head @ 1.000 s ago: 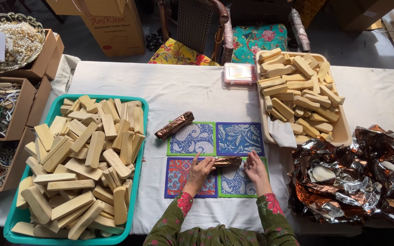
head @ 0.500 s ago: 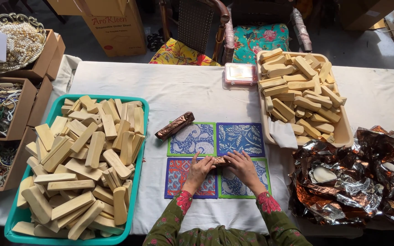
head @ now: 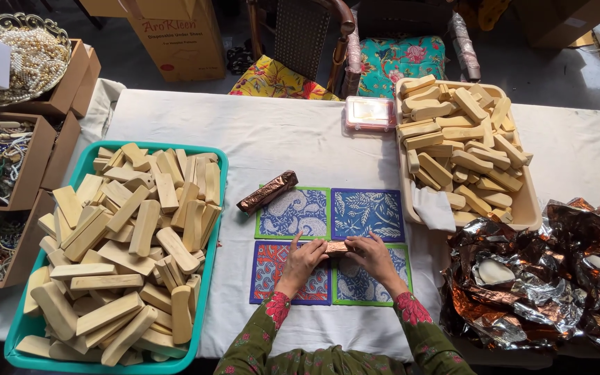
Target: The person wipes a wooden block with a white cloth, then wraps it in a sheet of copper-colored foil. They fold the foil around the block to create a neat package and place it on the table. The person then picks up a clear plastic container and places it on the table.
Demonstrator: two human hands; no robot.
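Observation:
My left hand [head: 300,262] and my right hand [head: 375,258] press together on a small bar wrapped in copper foil [head: 336,246]. The bar lies on four patterned mats [head: 362,212] in blue, red and green. Only the middle of the bar shows between my fingers. A second foil-wrapped bar [head: 267,192] lies at an angle just beyond the top left mat. Both sleeves are green with red flowers.
A teal tray [head: 210,229] full of pale wooden bars stands at the left, a beige tray [head: 529,215] of similar bars at the back right. Crumpled copper foil sheets [head: 543,278] pile at the right. A small pink box [head: 369,113] sits behind the mats. Cardboard boxes of beads [head: 8,139] line the left edge.
My right hand has slid left and closed over the wrapped bar, so both hands now meet on it. The bar itself has stayed on the mats.

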